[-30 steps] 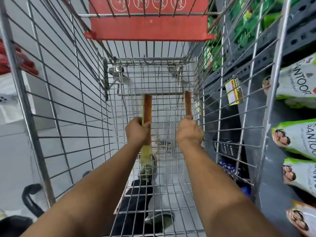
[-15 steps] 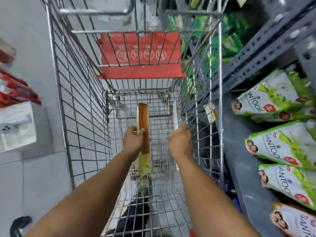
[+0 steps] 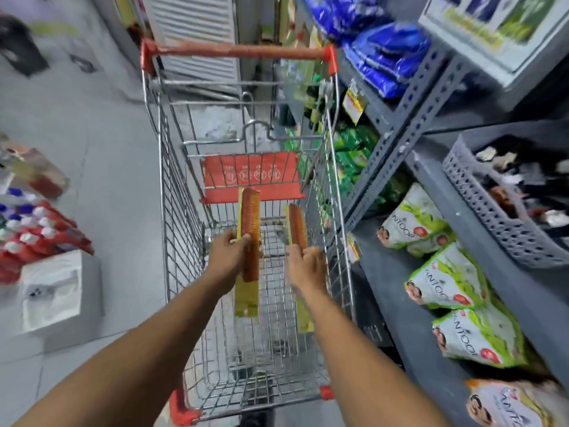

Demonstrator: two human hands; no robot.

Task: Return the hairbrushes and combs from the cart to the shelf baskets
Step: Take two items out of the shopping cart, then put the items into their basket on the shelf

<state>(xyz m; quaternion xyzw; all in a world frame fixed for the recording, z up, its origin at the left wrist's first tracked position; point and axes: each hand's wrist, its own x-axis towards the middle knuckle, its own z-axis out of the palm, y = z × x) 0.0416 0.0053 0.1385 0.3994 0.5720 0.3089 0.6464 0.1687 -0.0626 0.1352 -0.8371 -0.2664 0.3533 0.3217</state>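
Observation:
My left hand (image 3: 228, 257) grips a brown comb (image 3: 250, 217) in yellow-green packaging, held upright above the wire cart (image 3: 178, 229). My right hand (image 3: 305, 262) holds a second packaged brown comb (image 3: 296, 224), also upright, near the cart's right wall. Both combs are lifted above the cart's floor. A grey perforated shelf basket (image 3: 505, 229) with dark items inside sits on the shelf at the right, well apart from both hands.
The grey metal shelf rack (image 3: 406, 124) runs along the right, with green-white pouches (image 3: 446, 282) and blue packs (image 3: 385, 57). The cart has a red handle (image 3: 240, 52) and red seat flap (image 3: 252, 177). Red bottles (image 3: 40, 235) and a white box (image 3: 58, 291) stand on the floor left.
The view has pulled up and back from inside the cart. Both hands have risen with their combs; the right hand's comb shows again. The shelf basket has come into view.

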